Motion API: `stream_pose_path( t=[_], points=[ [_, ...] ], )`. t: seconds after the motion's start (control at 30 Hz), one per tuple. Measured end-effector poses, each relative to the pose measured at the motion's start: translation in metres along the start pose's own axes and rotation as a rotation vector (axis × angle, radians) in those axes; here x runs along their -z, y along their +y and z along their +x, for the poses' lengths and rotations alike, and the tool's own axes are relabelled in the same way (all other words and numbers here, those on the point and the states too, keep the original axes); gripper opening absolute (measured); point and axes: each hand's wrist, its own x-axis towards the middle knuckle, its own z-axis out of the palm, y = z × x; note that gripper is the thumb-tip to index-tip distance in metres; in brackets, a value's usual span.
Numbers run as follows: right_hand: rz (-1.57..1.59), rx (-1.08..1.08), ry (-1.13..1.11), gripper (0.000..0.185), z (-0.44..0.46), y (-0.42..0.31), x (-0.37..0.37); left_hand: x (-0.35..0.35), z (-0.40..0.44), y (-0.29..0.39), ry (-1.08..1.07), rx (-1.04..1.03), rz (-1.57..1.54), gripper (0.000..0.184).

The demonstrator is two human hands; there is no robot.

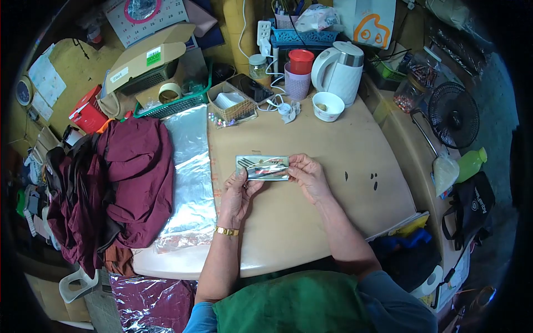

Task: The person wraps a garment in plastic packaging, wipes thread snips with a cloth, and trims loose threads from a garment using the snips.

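Above the middle of the table, both of my hands hold a small flat cutlery packet. It is rectangular and shiny, and the dark tines of a fork show near its left end. My left hand, with a gold watch on the wrist, pinches the lower left corner with the thumb on top. At the right end, my right hand grips the edge between thumb and fingers. Glare hides part of what lies inside the packet. Left of my hands is a stack of clear plastic bags.
Maroon cloth is heaped on the table's left. Along the back stand a wicker basket, a purple cup, a white kettle and a white bowl. A black fan is at the right.
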Motion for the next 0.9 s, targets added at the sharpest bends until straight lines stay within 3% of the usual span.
stream_pose_path(
  t=[0.23, 0.5, 0.67, 0.9],
  points=[
    [-0.066, 0.084, 0.009, 0.025, 0.000, -0.003, -0.009, -0.002, 0.000, -0.001, 0.035, 0.041, 0.007, 0.029],
    [-0.173, 0.208, 0.081, 0.016, 0.002, 0.011, -0.005, -0.003, -0.002, -0.004, 0.048, -0.216, 0.197, 0.027],
    [-0.456, 0.292, 0.071, 0.020, -0.002, 0.003, -0.010, 0.001, -0.001, -0.002, 0.060, -0.161, 0.181, 0.026],
    [-0.526, 0.208, 0.062, 0.023, -0.002, 0.004, -0.010, 0.008, 0.001, -0.006, 0.092, -0.152, 0.269, 0.025]
  ],
)
